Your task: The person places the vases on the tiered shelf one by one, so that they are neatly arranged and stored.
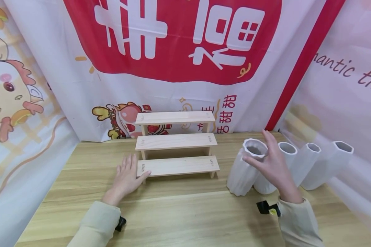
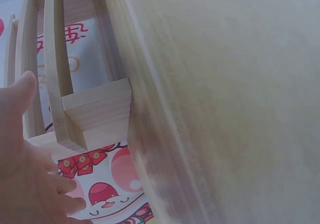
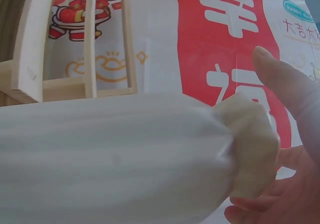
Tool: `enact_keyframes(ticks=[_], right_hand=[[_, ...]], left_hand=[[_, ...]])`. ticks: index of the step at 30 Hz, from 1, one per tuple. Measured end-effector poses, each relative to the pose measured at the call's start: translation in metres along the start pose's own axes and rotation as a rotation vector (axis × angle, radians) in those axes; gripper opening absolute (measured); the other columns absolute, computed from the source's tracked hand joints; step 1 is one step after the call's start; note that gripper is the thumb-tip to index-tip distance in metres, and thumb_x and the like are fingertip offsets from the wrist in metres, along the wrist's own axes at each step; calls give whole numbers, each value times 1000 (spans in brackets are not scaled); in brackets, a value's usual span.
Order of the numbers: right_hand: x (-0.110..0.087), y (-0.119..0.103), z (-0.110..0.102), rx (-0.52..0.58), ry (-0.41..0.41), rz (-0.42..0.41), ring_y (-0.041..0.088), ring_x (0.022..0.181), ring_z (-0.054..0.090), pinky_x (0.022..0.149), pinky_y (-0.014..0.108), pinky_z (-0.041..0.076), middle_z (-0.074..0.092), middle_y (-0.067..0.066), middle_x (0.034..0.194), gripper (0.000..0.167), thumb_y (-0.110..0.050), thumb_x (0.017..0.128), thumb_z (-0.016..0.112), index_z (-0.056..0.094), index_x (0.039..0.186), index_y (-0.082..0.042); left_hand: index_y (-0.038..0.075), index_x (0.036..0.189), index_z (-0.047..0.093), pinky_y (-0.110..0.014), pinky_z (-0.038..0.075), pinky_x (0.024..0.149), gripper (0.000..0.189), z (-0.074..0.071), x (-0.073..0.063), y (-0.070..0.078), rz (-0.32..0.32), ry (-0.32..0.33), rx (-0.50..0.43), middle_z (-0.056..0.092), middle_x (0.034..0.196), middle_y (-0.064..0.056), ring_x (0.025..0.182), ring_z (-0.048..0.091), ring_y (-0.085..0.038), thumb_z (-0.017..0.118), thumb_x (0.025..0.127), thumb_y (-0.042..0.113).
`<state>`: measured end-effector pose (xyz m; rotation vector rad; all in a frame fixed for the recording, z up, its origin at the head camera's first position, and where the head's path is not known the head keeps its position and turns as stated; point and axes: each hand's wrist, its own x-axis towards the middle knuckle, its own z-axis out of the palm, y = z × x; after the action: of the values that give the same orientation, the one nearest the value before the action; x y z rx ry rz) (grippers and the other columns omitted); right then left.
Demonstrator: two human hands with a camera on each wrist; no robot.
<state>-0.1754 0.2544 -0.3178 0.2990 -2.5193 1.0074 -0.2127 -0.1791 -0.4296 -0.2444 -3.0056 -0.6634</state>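
A three-tier wooden step rack (image 1: 177, 165) stands at the back of the table. Beside its left end is my left hand (image 1: 125, 175), fingers straight, the thumb reaching over the corner of the lowest step. In the left wrist view that thumb (image 2: 26, 92) is lifted toward the slats; whether it touches is unclear. To the right, a tall white ribbed vase (image 1: 242, 175) with a wavy rim stands slightly tilted in view. Around its mouth my right hand (image 1: 276, 168) spreads thumb and fingers. The right wrist view shows the thumb (image 3: 280, 77) apart from the vase's neck (image 3: 252, 144).
Several more white vases stand in a row right of the ribbed one: a round-mouthed vase (image 1: 287, 149), a slim faceted vase (image 1: 306, 161) and a wide hexagonal vase (image 1: 330, 168). A printed cloth (image 1: 179, 92) hangs behind the wooden table (image 1: 185, 216).
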Motion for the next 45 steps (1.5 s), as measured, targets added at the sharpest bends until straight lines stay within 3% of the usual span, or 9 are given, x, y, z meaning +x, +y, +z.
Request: enact_keyframes(ticks=[4, 10, 15, 21, 27, 33, 42, 45], right_hand=[[-2, 6, 5, 24, 4, 35, 42, 119, 36, 93, 63, 31, 30, 26, 139, 101, -27, 73, 79, 14, 147, -4], [-4, 12, 9, 113, -2, 89, 43, 120, 36, 94, 60, 33, 30, 28, 139, 103, -24, 75, 78, 8, 148, -5], [-5, 16, 12, 167, 5, 95, 39, 117, 40, 94, 54, 37, 33, 27, 134, 95, -18, 78, 75, 10, 145, 2], [-5, 18, 14, 158, 1, 117, 34, 109, 45, 87, 38, 43, 41, 24, 126, 78, -18, 80, 73, 27, 138, 4], [-4, 19, 14, 164, -2, 129, 34, 109, 45, 89, 47, 41, 41, 23, 126, 75, -18, 80, 73, 29, 137, 4], [-4, 18, 13, 143, 5, 135, 34, 110, 45, 88, 46, 42, 42, 23, 126, 75, -19, 79, 74, 31, 135, 6], [-4, 17, 12, 113, 45, 134, 32, 107, 46, 79, 18, 39, 45, 22, 123, 72, -18, 76, 77, 38, 131, 6], [-4, 16, 12, 109, 50, 140, 32, 107, 46, 82, 22, 41, 45, 22, 122, 72, -18, 75, 78, 39, 131, 5]], left_hand=[[-10, 142, 1, -61, -4, 103, 90, 1, -2, -2, -19, -33, -5, -4, 146, -32, 132, -6, -47, 45, 92, 50], [-11, 142, 3, -61, -3, 103, 84, 2, -4, -3, -13, -66, -7, 0, 145, -33, 131, -4, -49, 42, 95, 46], [-12, 141, 4, -61, 1, 104, 80, 5, -4, -4, 8, -79, 11, 4, 146, -33, 131, 1, -49, 39, 96, 44], [-12, 141, 6, -59, 1, 104, 78, 5, -3, -4, 20, -80, 21, 7, 146, -32, 132, 5, -48, 40, 97, 42], [-13, 141, 7, -59, 2, 105, 78, 5, -2, -4, 26, -87, 28, 9, 145, -33, 132, 7, -47, 40, 97, 42], [-13, 141, 7, -58, 2, 105, 78, 3, -2, -2, 23, -95, 33, 9, 145, -32, 132, 8, -46, 39, 97, 43], [-14, 141, 9, -58, 5, 105, 78, 3, -3, -1, 31, -83, 44, 12, 145, -33, 132, 11, -47, 40, 97, 42], [-14, 141, 9, -58, 5, 105, 78, 4, -3, -1, 35, -77, 43, 12, 144, -33, 132, 11, -47, 41, 96, 42]])
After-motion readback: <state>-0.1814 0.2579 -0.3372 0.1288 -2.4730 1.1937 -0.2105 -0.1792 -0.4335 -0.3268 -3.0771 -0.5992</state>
